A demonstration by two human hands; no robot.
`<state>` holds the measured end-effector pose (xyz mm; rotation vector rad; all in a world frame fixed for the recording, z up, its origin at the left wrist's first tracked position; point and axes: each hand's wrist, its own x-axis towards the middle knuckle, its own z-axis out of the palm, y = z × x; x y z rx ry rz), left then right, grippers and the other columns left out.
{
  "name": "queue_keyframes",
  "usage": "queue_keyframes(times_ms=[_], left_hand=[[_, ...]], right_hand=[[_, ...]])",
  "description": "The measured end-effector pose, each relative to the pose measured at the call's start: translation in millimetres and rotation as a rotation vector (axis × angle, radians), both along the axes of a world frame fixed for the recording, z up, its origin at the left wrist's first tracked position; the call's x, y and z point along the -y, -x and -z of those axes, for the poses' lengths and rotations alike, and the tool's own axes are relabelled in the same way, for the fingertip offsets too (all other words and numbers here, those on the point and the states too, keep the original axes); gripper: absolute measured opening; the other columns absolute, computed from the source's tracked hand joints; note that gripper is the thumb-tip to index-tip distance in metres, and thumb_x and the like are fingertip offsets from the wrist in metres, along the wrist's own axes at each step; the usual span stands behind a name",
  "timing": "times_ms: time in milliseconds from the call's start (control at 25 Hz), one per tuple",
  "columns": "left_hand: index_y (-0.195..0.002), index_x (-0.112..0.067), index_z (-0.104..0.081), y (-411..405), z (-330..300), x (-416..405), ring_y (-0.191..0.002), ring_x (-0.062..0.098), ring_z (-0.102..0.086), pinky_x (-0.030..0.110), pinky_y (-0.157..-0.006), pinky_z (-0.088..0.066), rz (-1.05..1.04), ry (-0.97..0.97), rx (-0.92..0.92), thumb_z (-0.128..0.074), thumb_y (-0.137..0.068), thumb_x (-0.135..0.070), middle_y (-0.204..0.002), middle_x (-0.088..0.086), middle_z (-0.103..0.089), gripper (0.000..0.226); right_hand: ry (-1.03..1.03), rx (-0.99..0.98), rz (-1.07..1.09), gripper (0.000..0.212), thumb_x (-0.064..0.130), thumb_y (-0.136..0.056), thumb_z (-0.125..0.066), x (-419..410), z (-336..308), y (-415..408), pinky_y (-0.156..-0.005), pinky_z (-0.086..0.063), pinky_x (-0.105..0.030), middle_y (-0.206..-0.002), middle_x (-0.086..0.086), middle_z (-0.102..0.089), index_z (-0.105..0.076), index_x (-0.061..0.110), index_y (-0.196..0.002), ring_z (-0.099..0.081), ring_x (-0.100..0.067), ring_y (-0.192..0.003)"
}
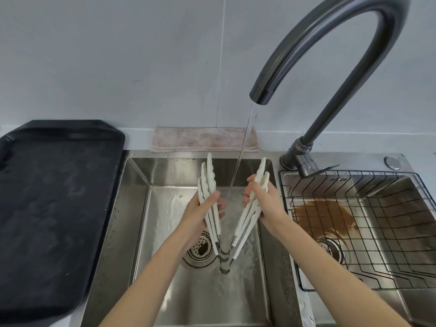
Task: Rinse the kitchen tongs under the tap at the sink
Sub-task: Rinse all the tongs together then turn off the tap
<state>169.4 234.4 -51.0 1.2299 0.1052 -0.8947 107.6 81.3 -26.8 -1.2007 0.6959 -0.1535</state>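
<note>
White kitchen tongs [245, 220] with a metal hinge at the bottom are spread in a V over the left basin of the steel sink [139, 175]. My left hand [205, 215] grips the left arm of the tongs. My right hand [262, 201] grips the right arm. Their scalloped tips point up and away from me. A dark curved tap [330, 55] arches over from the right. Its stream of water [243, 147] falls between the two arms, down toward the hinge.
A black tray [54, 208] lies on the counter to the left. A folded pinkish cloth [203, 139] sits behind the basin. The right basin holds a black wire rack [368, 223] over a brown stain. A drain strainer [200, 249] shows under my left wrist.
</note>
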Motion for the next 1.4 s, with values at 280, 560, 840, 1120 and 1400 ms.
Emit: queue_keyframes(times_ms=[280,560,840,1120,1400], left_hand=[[-0.094,-0.028,-0.057,-27,-45,36,-0.056,0.011,-0.067,0.023,-0.054,-0.055,0.115,-0.065,0.335,-0.068,-0.077,-0.035,-0.069,-0.005,-0.068,0.021],[-0.084,-0.031,-0.045,-28,-62,55,-0.056,-0.003,-0.062,0.013,-0.053,-0.049,0.259,-0.217,0.631,-0.059,-0.085,-0.024,-0.077,-0.006,-0.062,0.016],[-0.077,-0.030,-0.047,-12,-57,56,-0.048,0.003,-0.058,0.017,-0.047,-0.048,0.129,-0.275,0.710,-0.064,-0.078,-0.042,-0.069,-0.004,-0.059,0.021],[-0.114,-0.037,-0.047,-12,-40,44,-0.079,0.006,-0.060,0.011,-0.063,-0.047,0.004,-0.239,0.754,-0.060,-0.084,-0.025,-0.095,-0.009,-0.061,0.035],[-0.096,-0.027,-0.053,-13,-21,27,-0.059,-0.001,-0.061,0.010,-0.056,-0.051,-0.108,-0.256,0.461,-0.063,-0.084,-0.020,-0.077,-0.003,-0.062,0.017]], right_hand=[[-0.352,-0.045,0.138,0.014,0.012,-0.091,-0.040,11,-5,1,-0.054,-0.048,-0.027,-0.066,-0.004,-0.054,-0.053,0.010,-0.096,-0.053,-0.013,-0.051],[-0.505,-0.047,0.248,0.019,0.012,-0.092,-0.040,12,0,-1,-0.071,-0.051,-0.032,-0.095,-0.011,-0.064,-0.057,0.014,-0.101,-0.063,-0.019,-0.083],[-0.396,-0.063,0.210,0.023,0.011,-0.092,-0.041,11,9,3,-0.070,-0.051,-0.031,-0.083,-0.009,-0.060,-0.056,0.012,-0.109,-0.060,-0.020,-0.077],[-0.188,-0.075,0.273,0.017,0.011,-0.090,-0.047,4,9,0,-0.060,-0.053,-0.024,-0.076,-0.005,-0.065,-0.061,0.021,-0.093,-0.065,-0.016,-0.070],[0.017,-0.076,0.234,0.009,0.020,-0.083,-0.060,-3,-13,-9,-0.044,-0.043,-0.017,-0.051,0.009,-0.050,-0.058,0.024,-0.075,-0.046,-0.004,-0.041]])
